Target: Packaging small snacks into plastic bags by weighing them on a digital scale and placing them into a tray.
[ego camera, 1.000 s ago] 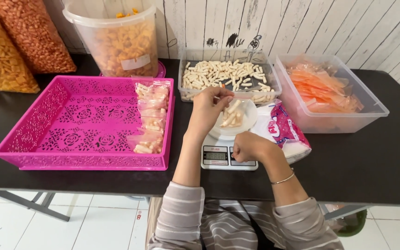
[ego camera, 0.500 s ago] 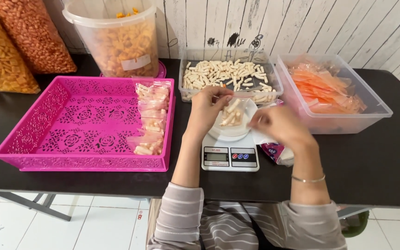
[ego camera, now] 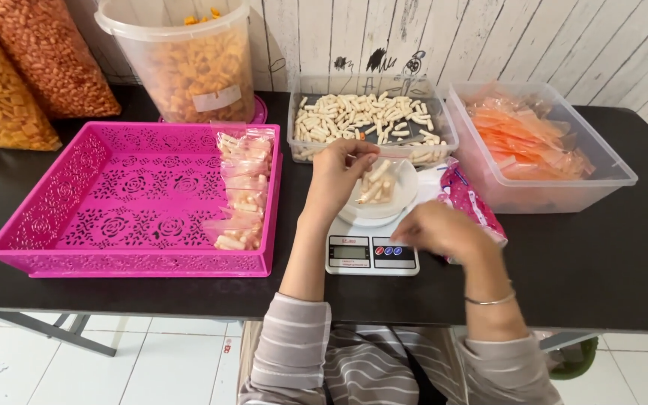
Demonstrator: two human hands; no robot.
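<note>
Your right hand (ego camera: pixel 438 229) has come back down from beside the bowl (ego camera: pixel 384 191), where it was half a second ago, and now hovers over the button end of the scale (ego camera: pixel 372 253). A second ago it sat in much the same low spot as a loose fist, so it has gone up to the bowl and returned. The pink packet (ego camera: pixel 468 201), hidden behind that hand a moment back, shows again just right of the bowl. The bowl and the sticks (ego camera: pixel 375 184) in it have not shifted.

Your left hand (ego camera: pixel 337 176) has stayed put, fingers pinched together at the bowl's near-left rim. It seems to pinch something thin there, perhaps clear film, but you cannot tell what from this view.

The right hand is loosely curled, fingers drooping toward the scale's buttons, holding nothing that shows; whether a fingertip touches the scale is unclear.

The bowl sits on the scale, between the pink tray (ego camera: pixel 125 199) and the tub (ego camera: pixel 549 146) of orange bags, with the box (ego camera: pixel 369 124) of loose sticks behind it.
</note>
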